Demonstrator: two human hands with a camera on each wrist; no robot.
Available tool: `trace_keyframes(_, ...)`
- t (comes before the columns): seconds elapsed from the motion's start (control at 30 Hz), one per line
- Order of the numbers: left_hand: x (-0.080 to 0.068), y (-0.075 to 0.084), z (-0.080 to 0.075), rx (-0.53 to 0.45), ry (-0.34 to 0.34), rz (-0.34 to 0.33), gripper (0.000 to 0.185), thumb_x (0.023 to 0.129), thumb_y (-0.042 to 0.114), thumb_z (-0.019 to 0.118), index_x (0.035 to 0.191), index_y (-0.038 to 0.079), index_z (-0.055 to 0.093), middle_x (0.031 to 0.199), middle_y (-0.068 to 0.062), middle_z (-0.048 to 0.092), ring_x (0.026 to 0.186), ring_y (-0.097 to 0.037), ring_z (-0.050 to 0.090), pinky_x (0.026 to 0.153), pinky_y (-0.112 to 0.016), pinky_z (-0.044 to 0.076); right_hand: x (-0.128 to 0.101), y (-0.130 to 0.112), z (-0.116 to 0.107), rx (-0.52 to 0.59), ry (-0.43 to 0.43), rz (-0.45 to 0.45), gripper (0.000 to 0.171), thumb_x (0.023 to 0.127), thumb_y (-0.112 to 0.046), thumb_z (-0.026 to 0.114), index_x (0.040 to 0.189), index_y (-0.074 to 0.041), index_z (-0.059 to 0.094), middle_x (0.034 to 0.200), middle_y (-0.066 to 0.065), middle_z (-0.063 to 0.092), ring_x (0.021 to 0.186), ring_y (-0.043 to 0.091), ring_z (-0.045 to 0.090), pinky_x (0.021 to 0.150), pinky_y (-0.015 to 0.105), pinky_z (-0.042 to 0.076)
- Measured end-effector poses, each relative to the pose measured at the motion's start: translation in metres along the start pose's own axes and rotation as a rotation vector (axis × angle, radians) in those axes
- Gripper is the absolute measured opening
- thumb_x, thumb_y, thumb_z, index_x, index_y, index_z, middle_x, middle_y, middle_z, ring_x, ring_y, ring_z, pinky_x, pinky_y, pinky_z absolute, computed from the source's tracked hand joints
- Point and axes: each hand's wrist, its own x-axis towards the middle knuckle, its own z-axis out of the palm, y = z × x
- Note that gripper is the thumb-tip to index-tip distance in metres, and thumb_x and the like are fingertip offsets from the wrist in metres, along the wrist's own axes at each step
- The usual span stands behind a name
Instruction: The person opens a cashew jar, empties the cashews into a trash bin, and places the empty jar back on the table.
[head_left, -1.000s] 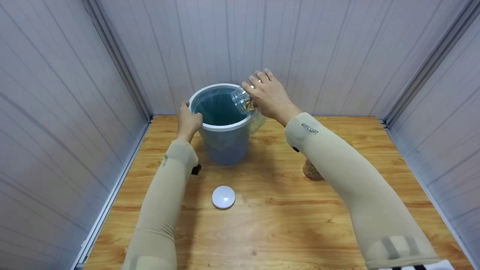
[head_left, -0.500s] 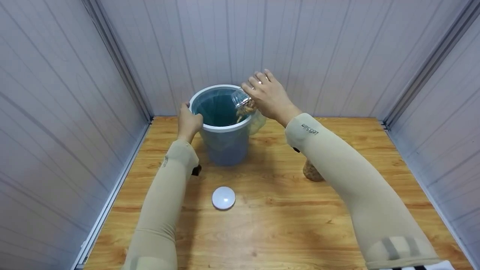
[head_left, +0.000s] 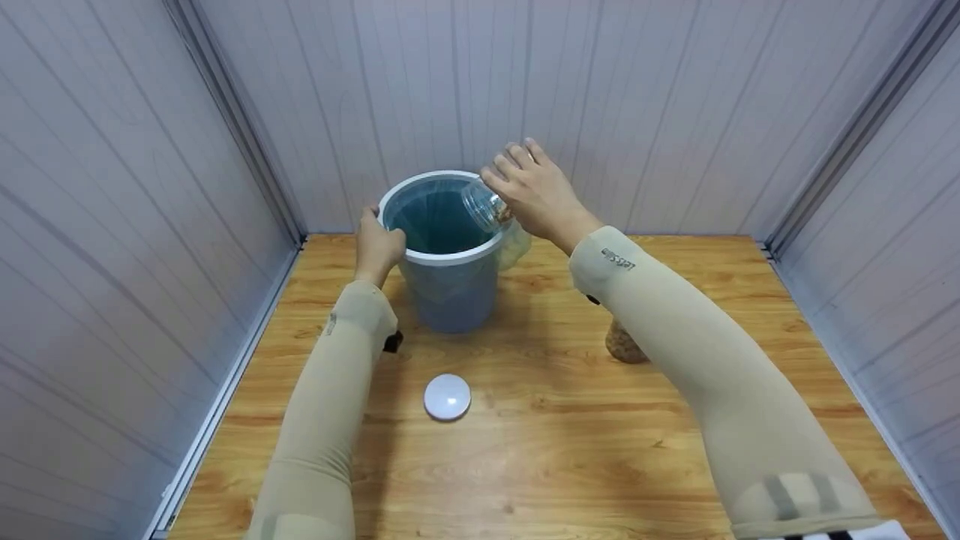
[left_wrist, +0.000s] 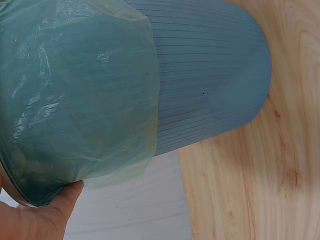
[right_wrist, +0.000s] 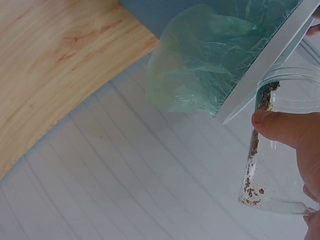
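A blue-grey trash bin (head_left: 452,296) with a white rim stands near the back wall, lined with a thin greenish plastic bag (left_wrist: 90,95) folded over its outside. My left hand (head_left: 378,244) grips the rim at its left side, the thumb pressing the bag in the left wrist view. My right hand (head_left: 536,187) holds a clear jar (head_left: 484,204) tipped over the bin's right rim, its mouth toward the inside. Brown crumbs (right_wrist: 251,192) cling along the jar's wall in the right wrist view. The bin's bottom is hidden.
A round white lid (head_left: 448,397) lies on the wooden tabletop (head_left: 540,465) in front of the bin. A brown, rough-looking object (head_left: 625,345) sits at the right, partly hidden by my right forearm. Panelled walls (head_left: 480,82) enclose the table.
Tan pieces in the jar tumbled out of its mouth into the bin; only a small amount now shows in it. Both hands have stayed almost in place.
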Motion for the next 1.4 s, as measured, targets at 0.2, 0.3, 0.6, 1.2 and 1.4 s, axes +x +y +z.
trace_keyframes(0.2,-0.001,0.002,0.000,-0.003,-0.008,-0.007,0.075,0.103,-0.001,0.050,0.171,0.002,0.019,0.177,-0.021,0.029,0.164,-0.038,0.032,0.134,-0.051,0.029,0.000,0.000,0.000,-0.036,0.045,-0.056,0.062,0.100,-0.008,0.075,0.157,-0.012,0.050,0.158,0.020,0.055,0.153,0.041,0.045,0.133,0.058,0.031)
trace_keyframes(0.3,-0.001,0.002,0.000,-0.003,-0.005,-0.002,0.074,0.102,-0.001,0.050,0.170,0.002,0.021,0.176,-0.022,0.031,0.163,-0.038,0.034,0.134,-0.051,0.030,0.000,0.000,0.000,-0.058,0.077,-0.087,0.062,0.099,-0.015,0.079,0.154,-0.012,0.053,0.156,0.020,0.056,0.151,0.040,0.048,0.132,0.057,0.032)
trace_keyframes(0.6,0.000,0.000,0.001,0.011,0.020,0.042,0.072,0.099,0.000,0.049,0.167,-0.003,0.026,0.172,-0.025,0.037,0.161,-0.038,0.037,0.133,-0.050,0.032,0.002,-0.002,-0.001,-0.055,0.070,-0.088,0.059,0.101,-0.017,0.078,0.154,-0.013,0.052,0.156,0.019,0.055,0.153,0.039,0.046,0.134,0.055,0.030)
trace_keyframes(1.2,-0.001,0.002,0.002,-0.005,-0.005,0.023,0.075,0.101,0.000,0.048,0.170,0.001,0.020,0.176,-0.023,0.030,0.163,-0.037,0.032,0.135,-0.051,0.028,-0.003,-0.001,0.006,0.501,-0.009,0.337,0.089,0.088,-0.029,0.092,0.162,-0.011,0.047,0.164,0.015,0.052,0.154,0.038,0.043,0.136,0.055,0.024)
trace_keyframes(1.4,0.000,0.001,0.003,-0.006,0.006,0.034,0.073,0.100,-0.001,0.048,0.168,-0.001,0.023,0.174,-0.024,0.034,0.162,-0.037,0.034,0.134,-0.050,0.030,-0.009,-0.001,0.010,0.670,0.012,0.410,0.092,0.086,-0.026,0.094,0.163,-0.012,0.046,0.165,0.013,0.050,0.155,0.037,0.043,0.136,0.054,0.025)
